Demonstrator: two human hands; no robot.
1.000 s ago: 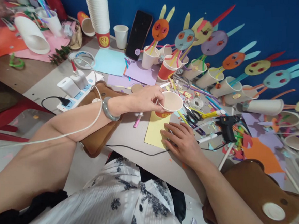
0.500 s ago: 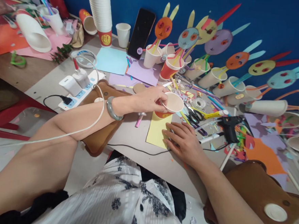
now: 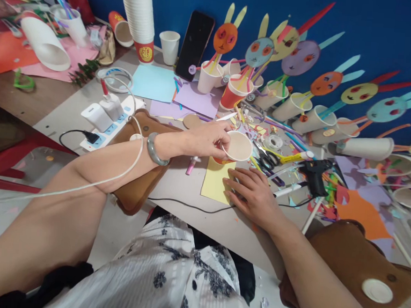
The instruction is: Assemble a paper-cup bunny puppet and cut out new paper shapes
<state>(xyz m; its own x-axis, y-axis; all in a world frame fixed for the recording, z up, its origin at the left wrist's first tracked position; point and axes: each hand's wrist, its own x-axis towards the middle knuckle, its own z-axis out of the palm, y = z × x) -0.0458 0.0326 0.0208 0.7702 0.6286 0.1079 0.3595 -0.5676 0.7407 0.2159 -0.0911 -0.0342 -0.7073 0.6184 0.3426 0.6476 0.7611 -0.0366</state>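
My left hand (image 3: 210, 139) pinches the near-left rim of a paper cup (image 3: 241, 148), red on the outside and plain inside. The cup leans so that its mouth faces up and towards me. Beneath it lies a sheet of yellow paper (image 3: 215, 184). My right hand (image 3: 252, 194) rests palm down, fingers loosely stretched, their tips on the right edge of that sheet. Just left of the paper is a pink-and-white pen (image 3: 191, 165). Black-handled scissors (image 3: 269, 159) lie to the right of the cup.
Several paper cups with rabbit faces, such as an orange one (image 3: 225, 38), line the blue wall. A black glue gun (image 3: 315, 178) lies among paper scraps at right. A power strip (image 3: 99, 139), cup stack (image 3: 143, 32) and phone (image 3: 195, 45) are left. A cable crosses my left forearm.
The cup in my left hand has tipped further towards me, and its mouth sits slightly lower. My right hand has stayed in place.
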